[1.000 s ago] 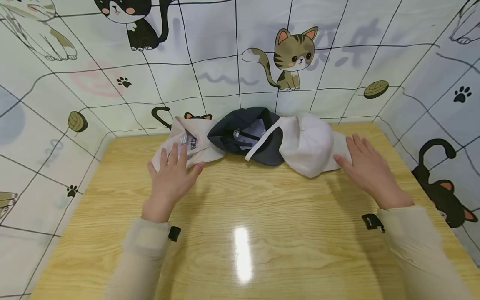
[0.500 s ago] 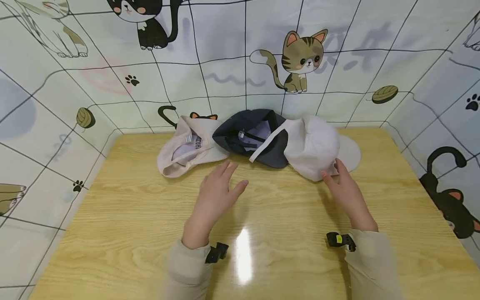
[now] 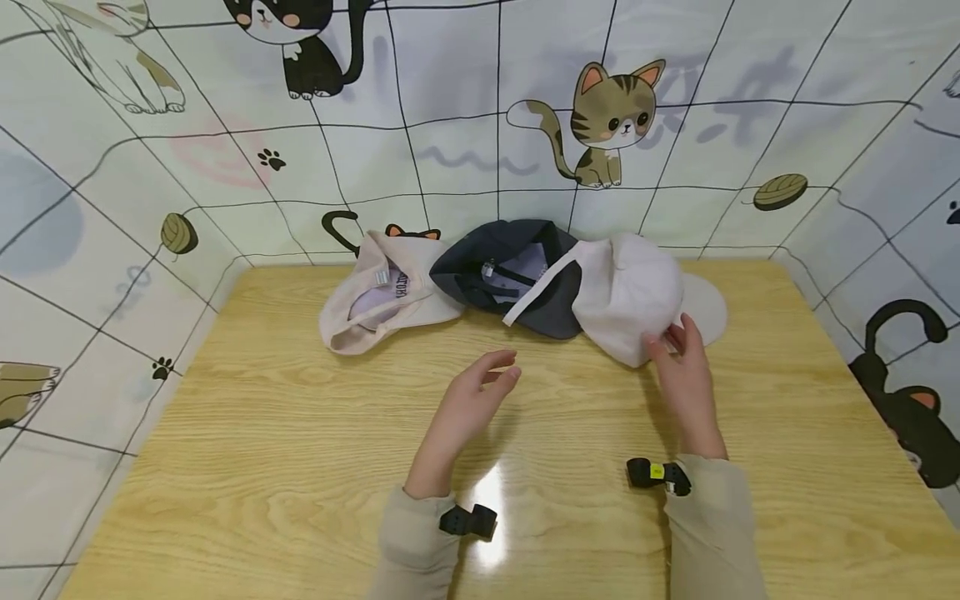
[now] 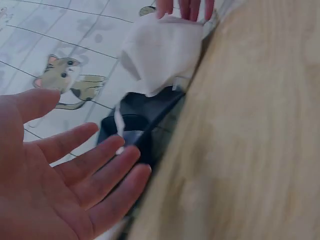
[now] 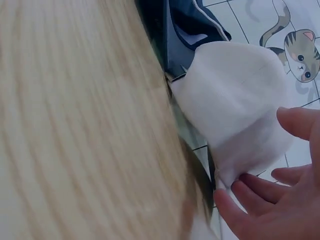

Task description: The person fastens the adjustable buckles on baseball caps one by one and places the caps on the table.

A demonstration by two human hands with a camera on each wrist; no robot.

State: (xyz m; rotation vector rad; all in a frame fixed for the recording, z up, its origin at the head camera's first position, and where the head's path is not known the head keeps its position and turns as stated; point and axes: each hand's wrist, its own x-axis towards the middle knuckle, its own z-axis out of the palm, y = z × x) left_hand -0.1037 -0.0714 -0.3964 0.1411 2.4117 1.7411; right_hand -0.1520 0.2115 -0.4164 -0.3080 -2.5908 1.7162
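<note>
Three caps lie in a row against the back wall. At the right, a white cap point(image 3: 628, 292) rests crown up, its brim point(image 3: 705, 310) pointing right. My right hand point(image 3: 684, 379) is at its front, fingertips right at the seam of crown and brim; the right wrist view shows the thumb point(image 5: 295, 122) spread from the fingers. A dark navy cap point(image 3: 468, 275) lies in the middle, inside facing out, its brim tucked under the white cap. The pale pink cap point(image 3: 352, 327) at the left shows its lining. My left hand point(image 3: 468, 408) hovers over the table, fingers loosely bent, holding nothing.
The light wood table point(image 3: 300, 467) carries the caps along its back edge. A cat-print cloth point(image 3: 450, 108) stands as a wall behind and along both sides. Each wrist wears a small black camera point(image 3: 468, 522).
My left hand has come away from the pink cap, moving right and toward me. My right hand has shifted left from the white cap's brim to its crown edge.
</note>
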